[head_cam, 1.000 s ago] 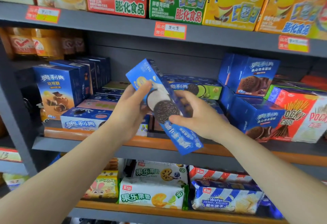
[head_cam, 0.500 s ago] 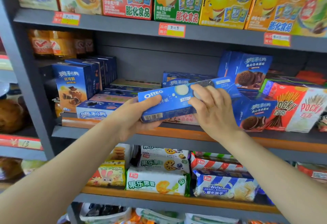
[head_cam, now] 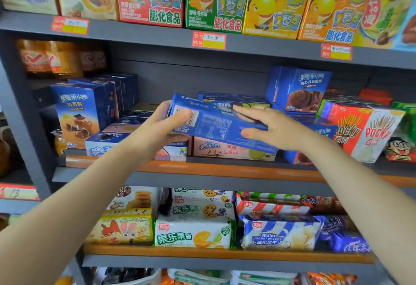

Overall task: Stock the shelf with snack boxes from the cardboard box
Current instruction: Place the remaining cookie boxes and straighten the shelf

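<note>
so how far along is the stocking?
Done: flat blue boxes already lie stacked on the middle shelf. In hand: one blue box, left hand and right hand on its ends, over the stack. Left: setting it down; the cardboard box is out of view.

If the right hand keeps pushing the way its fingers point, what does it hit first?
Probably the flat blue boxes stacked mid-shelf: the right hand, gripping the blue cookie box, points left and inward toward them. Depth is unclear.

Bright, even light; shelf recesses shadowed, wide-angle bending at edges, slight motion blur.
</note>
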A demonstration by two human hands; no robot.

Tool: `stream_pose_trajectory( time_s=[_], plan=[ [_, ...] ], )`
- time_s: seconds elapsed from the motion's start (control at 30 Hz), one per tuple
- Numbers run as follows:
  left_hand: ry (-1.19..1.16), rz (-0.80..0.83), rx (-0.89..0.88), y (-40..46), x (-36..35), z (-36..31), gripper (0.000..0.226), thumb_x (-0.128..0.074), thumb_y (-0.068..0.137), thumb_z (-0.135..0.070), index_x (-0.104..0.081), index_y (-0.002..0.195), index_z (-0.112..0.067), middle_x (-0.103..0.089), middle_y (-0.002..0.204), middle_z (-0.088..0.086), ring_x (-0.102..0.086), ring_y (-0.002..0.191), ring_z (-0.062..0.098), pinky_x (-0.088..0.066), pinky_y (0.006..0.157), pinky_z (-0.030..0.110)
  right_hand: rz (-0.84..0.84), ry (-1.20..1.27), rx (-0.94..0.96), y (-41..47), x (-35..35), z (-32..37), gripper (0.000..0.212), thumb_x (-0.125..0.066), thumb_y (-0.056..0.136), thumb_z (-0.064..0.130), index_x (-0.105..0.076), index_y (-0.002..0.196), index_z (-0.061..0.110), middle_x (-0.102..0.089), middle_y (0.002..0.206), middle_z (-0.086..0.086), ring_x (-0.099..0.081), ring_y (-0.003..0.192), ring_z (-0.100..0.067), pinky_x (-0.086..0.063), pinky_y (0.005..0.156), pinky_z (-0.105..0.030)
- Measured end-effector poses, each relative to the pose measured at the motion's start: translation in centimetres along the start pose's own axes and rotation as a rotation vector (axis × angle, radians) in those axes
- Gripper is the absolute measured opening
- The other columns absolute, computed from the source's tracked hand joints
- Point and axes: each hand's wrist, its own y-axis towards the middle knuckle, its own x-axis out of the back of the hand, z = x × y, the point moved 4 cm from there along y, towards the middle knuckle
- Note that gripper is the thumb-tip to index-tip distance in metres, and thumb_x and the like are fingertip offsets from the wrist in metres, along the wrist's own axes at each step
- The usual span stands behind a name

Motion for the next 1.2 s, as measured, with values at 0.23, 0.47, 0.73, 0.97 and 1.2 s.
stream_pose_trajectory(
  time_s=[0.23, 0.47, 0.73, 0.97, 1.2],
  plan=[
    [-0.02, -0.184, 0.057, 4.2, -0.2, 1.1, 0.013, -0.06, 0.088, -0.029, -0.051, 0.096, -0.035, -0.063, 0.098, 0.009, -0.062, 0.073, 0.022, -0.056, 0.07, 0.037, 0.113, 0.207, -0.211, 2.3, 0.1, -2.4, 0.032, -0.05, 0.092, 0.04, -0.065, 0.099, 0.013, -0.062, 0.095, 0.005, -0.055, 0.09, -0.01, -0.042, 0.092, -0.034],
    [-0.181, -0.225, 0.304, 7.3, 0.1, 3.9, 0.03, -0.067, 0.08, -0.042, -0.049, 0.098, -0.024, -0.066, 0.099, 0.002, -0.066, 0.081, 0.019, -0.057, 0.07, 0.034, -0.068, -0.354, -0.128, 4.7, -0.9, -3.2, 0.077, -0.063, 0.081, 0.049, -0.024, 0.145, 0.028, -0.037, 0.147, -0.003, -0.038, 0.132, -0.026, -0.035, 0.103, -0.039],
    [0.263, -0.027, 0.326, 10.8, 1.4, 5.0, 0.012, -0.057, 0.09, -0.019, -0.059, 0.102, -0.019, -0.064, 0.107, 0.001, -0.057, 0.108, 0.021, -0.041, 0.1, 0.033, -0.075, -0.362, -0.246, 7.8, -1.2, -7.5, 0.07, -0.069, 0.08, 0.036, -0.033, 0.14, 0.024, -0.042, 0.14, -0.007, -0.04, 0.125, -0.03, -0.031, 0.101, -0.037],
    [0.155, -0.074, 0.29, 11.7, 0.9, 5.5, 0.033, -0.063, 0.087, -0.024, -0.056, 0.115, -0.008, -0.063, 0.112, 0.007, -0.06, 0.106, 0.016, -0.046, 0.097, 0.028, -0.145, 0.689, -0.413, 8.6, -1.6, -6.1, 0.034, -0.058, 0.089, 0.032, -0.05, 0.117, 0.014, -0.063, 0.102, -0.001, -0.06, 0.085, -0.013, -0.048, 0.08, -0.03],
    [0.098, 0.114, 0.29, 9.0, -2.5, 4.6, 0.032, -0.063, 0.083, -0.032, -0.057, 0.111, -0.016, -0.071, 0.1, 0.003, -0.07, 0.087, 0.017, -0.055, 0.081, 0.029, -0.222, 1.481, -0.665, 9.0, -6.5, -3.5, 0.041, -0.036, 0.099, 0.032, -0.056, 0.117, 0.001, -0.064, 0.111, -0.021, -0.062, 0.094, -0.031, -0.051, 0.082, -0.042]
  ],
)
